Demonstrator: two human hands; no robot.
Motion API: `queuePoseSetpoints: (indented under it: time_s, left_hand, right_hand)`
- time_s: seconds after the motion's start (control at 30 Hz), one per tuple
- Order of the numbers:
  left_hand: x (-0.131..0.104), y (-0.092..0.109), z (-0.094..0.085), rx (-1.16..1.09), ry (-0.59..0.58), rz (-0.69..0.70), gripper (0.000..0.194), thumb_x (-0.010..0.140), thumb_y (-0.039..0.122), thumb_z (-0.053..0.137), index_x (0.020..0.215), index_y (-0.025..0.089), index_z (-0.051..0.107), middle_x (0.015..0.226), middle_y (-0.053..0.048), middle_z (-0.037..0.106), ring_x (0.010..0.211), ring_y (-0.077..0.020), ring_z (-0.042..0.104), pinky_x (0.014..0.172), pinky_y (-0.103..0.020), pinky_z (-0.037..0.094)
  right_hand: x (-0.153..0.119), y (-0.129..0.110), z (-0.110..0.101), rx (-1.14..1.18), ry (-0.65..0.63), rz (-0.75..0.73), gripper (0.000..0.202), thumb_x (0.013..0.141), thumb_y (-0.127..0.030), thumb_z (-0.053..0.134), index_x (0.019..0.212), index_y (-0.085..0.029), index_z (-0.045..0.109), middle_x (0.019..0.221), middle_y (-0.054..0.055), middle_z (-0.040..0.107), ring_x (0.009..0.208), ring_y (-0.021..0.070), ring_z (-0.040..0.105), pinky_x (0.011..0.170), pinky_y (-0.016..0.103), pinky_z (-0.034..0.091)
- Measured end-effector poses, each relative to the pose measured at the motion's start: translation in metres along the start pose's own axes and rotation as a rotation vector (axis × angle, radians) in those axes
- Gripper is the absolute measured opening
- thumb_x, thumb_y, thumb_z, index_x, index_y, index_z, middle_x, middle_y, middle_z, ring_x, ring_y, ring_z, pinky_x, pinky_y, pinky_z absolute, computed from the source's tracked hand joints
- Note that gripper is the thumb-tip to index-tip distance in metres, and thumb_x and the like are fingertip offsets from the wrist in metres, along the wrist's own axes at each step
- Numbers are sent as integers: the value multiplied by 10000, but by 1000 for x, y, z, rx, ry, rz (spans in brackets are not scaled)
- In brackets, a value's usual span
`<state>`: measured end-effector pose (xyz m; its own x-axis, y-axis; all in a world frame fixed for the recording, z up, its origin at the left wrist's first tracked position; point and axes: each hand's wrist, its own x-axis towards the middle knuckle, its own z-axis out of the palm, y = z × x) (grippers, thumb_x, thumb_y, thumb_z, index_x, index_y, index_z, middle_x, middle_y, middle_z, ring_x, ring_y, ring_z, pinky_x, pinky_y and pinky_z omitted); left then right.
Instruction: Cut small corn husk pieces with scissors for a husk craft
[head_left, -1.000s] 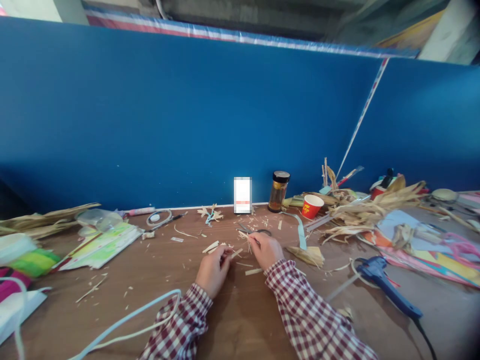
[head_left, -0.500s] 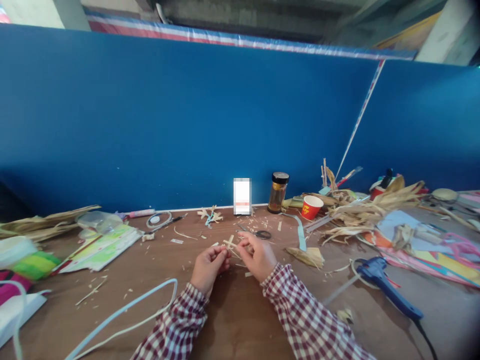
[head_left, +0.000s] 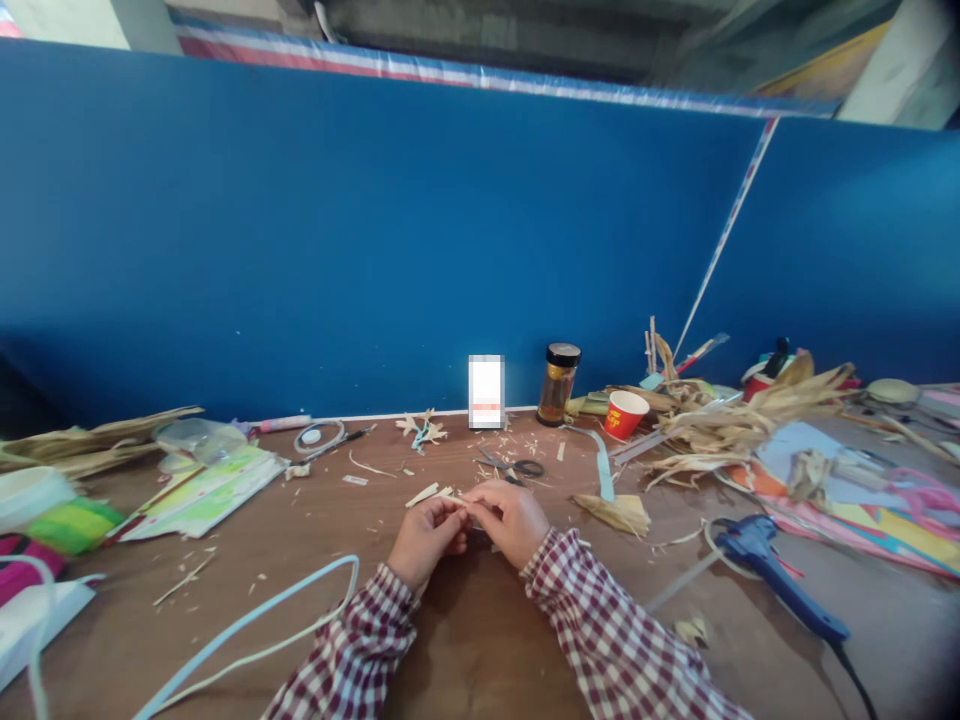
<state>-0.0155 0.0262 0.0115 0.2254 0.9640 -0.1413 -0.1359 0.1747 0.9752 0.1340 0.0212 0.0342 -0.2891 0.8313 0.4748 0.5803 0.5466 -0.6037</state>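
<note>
My left hand [head_left: 426, 542] and my right hand [head_left: 513, 520] meet above the table, fingertips pinched close together. Between them is a thin pale husk strip [head_left: 457, 499], mostly covered by the fingers. A second pale husk piece [head_left: 422, 495] shows just beyond my left fingers; whether it lies on the table or is held I cannot tell. Dark-handled scissors [head_left: 528, 468] lie past my right hand. Small pale scraps are scattered around them. Farther back, a little husk figure with light blue strips [head_left: 423, 430] rests on the table.
A lidded jar [head_left: 558, 386], a red paper cup [head_left: 626, 414] and piled dry corn husks [head_left: 787, 410] stand or lie at the back right. A blue glue gun [head_left: 784, 575] is at the right. Looped light cable [head_left: 255, 612] and a painted sheet [head_left: 214, 490] are on the left.
My right hand has come down and left to meet my left hand's fingertips. The pale strip, which showed between the hands before, is now mostly hidden.
</note>
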Motion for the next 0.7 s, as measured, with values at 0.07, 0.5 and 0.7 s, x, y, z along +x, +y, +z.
queuePoseSetpoints:
  time_s: [0.07,0.5,0.7]
  left_hand:
    - [0,-1,-1,44,-13,-8,298,617,405,662,712,130,599,614,1,589,462,-77,502,467,-210,424]
    - [-4,4,7,62,-60,114,242,655,377,641,645,146,570,549,24,583,416,-58,458,429,-185,391]
    - [-2,5,5,-94,135,68,260,610,372,679,684,140,589,565,23,583,416,-50,444,415,-174,368]
  right_hand:
    - [0,1,0,-32,-9,-17,198,855,-259,464,879,-220,657,872,12,666,823,124,593,751,229,435]
    - [5,20,-22,-325,158,240,228,846,-245,437,890,-241,661,886,34,679,776,156,617,703,252,458]
    - [5,22,-21,-53,219,184,357,833,-308,461,1169,-198,510,989,52,656,582,112,581,575,232,484]
